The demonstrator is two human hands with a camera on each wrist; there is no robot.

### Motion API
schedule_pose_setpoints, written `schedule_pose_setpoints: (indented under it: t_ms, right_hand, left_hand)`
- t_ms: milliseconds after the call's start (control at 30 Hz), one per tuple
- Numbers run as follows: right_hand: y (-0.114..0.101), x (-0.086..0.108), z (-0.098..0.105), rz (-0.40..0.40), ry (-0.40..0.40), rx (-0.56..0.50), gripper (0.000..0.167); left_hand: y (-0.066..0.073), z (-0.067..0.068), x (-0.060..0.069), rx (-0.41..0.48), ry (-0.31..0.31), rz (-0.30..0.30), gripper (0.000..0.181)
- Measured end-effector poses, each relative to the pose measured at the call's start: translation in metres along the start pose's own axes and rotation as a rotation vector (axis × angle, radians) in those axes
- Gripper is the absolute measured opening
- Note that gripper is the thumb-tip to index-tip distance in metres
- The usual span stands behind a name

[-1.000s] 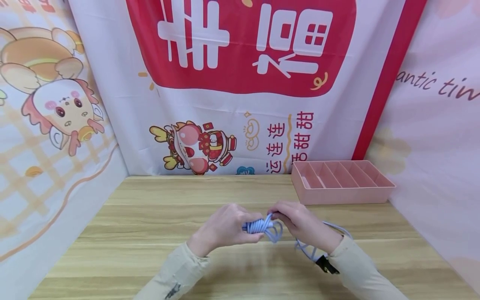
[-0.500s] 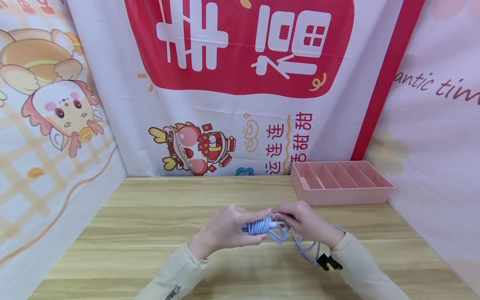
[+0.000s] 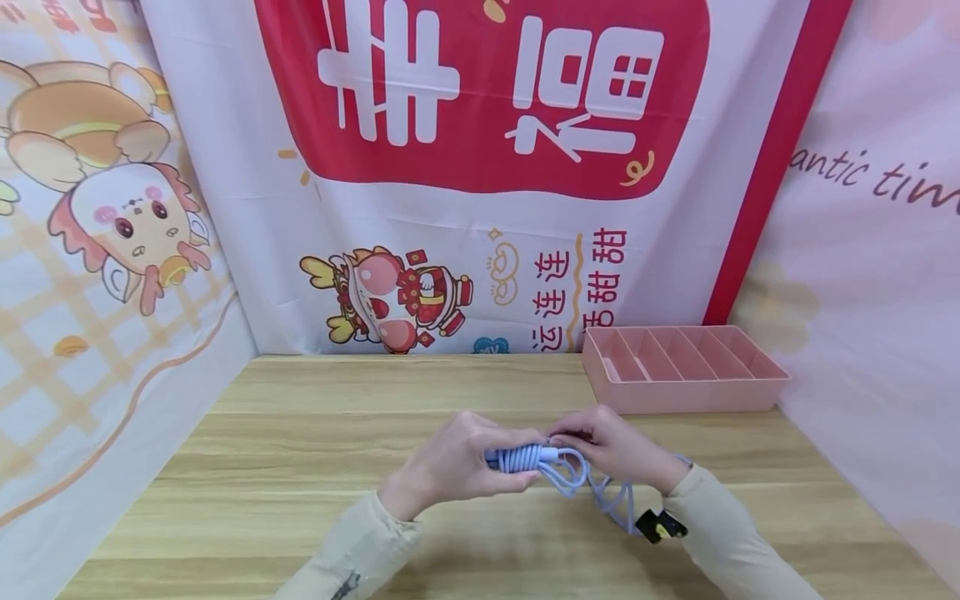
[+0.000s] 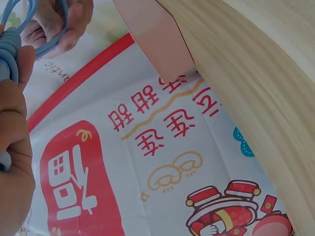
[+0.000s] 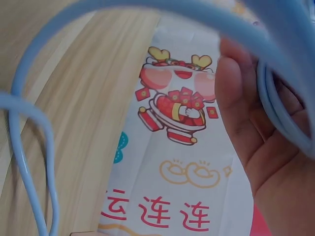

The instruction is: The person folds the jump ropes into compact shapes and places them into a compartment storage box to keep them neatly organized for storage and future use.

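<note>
A light-blue cable (image 3: 519,457) is wound into a tight bundle, with loose loops sticking out at its right end. My left hand (image 3: 457,460) grips this bundle between thumb and fingers; in the left wrist view the coils (image 4: 9,51) show beside the thumb. My right hand (image 3: 611,446) pinches the cable just right of the bundle, its fingertips close to the left hand's. A further length of cable hangs in loops below the right hand. Across the right wrist view, cable strands (image 5: 49,29) pass in front of the palm (image 5: 275,172). The cable's ends cannot be made out clearly.
A pink box (image 3: 686,396) with several narrow compartments stands at the back right of the wooden table (image 3: 315,450). Printed cloths (image 3: 480,208) hang behind and at both sides. A small black piece (image 3: 660,527) with a yellow mark is beside the right sleeve.
The right hand has shifted slightly right. The loops at the bundle's right end have spread farther out, and a pale straight section shows more. The left hand keeps its grip.
</note>
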State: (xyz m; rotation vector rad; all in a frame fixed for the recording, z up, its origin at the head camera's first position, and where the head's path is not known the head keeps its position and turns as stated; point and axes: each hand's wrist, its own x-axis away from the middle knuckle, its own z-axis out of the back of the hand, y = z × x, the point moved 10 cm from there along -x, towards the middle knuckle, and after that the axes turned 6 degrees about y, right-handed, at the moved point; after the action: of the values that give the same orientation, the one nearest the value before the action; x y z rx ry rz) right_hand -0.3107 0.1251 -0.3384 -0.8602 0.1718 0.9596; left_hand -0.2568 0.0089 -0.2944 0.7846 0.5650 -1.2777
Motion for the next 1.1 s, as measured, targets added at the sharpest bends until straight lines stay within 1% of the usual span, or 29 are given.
schedule_pose_setpoints:
  t_ms: [133,233,267,333,400,500,533,633,700,867,967,1033,1100]
  right_hand:
    - [0.003,0.000,-0.002,0.014,-0.004,0.026,0.017]
    - [0.001,0.000,-0.001,0.049,0.010,0.058,0.018]
    - [0.001,0.000,-0.001,0.060,0.016,0.068,0.019]
    - [0.000,-0.001,-0.002,0.058,0.017,0.057,0.020]
    - [0.000,-0.001,-0.003,0.046,0.017,0.030,0.020]
    - [0.003,-0.001,-0.005,0.003,0.007,-0.034,0.019]
    - [0.003,-0.001,-0.006,-0.002,0.006,-0.039,0.018]
    - [0.003,-0.002,-0.008,-0.017,-0.007,-0.034,0.016]
    - [0.003,-0.003,-0.009,-0.020,-0.022,-0.011,0.018]
    - [0.004,-0.005,-0.015,-0.038,-0.069,0.067,0.023]
    - [0.004,-0.005,-0.017,-0.036,-0.079,0.115,0.022]
    - [0.002,-0.005,-0.015,0.000,-0.058,0.162,0.020]
    - [-0.003,-0.004,-0.011,0.057,-0.014,0.214,0.019]
  left_hand:
    - [-0.007,0.002,0.001,0.066,0.029,0.038,0.031]
    - [-0.013,0.006,0.001,0.103,0.079,0.066,0.029]
    - [-0.015,0.009,0.001,0.113,0.101,0.078,0.029]
    - [-0.020,0.015,0.003,0.130,0.161,0.106,0.028]
    - [-0.026,0.023,0.005,0.141,0.228,0.148,0.027]
    - [-0.035,0.033,0.008,0.169,0.316,0.226,0.028]
    - [-0.038,0.035,0.009,0.176,0.341,0.256,0.028]
    - [-0.043,0.044,0.012,0.163,0.409,0.336,0.029]
    - [-0.043,0.050,0.013,0.128,0.452,0.377,0.029]
    - [-0.037,0.066,0.013,0.049,0.552,0.460,0.032]
    - [-0.041,0.070,0.016,0.029,0.582,0.500,0.032]
    - [-0.047,0.070,0.020,0.026,0.589,0.514,0.032]
    - [-0.055,0.069,0.024,0.033,0.596,0.520,0.033]
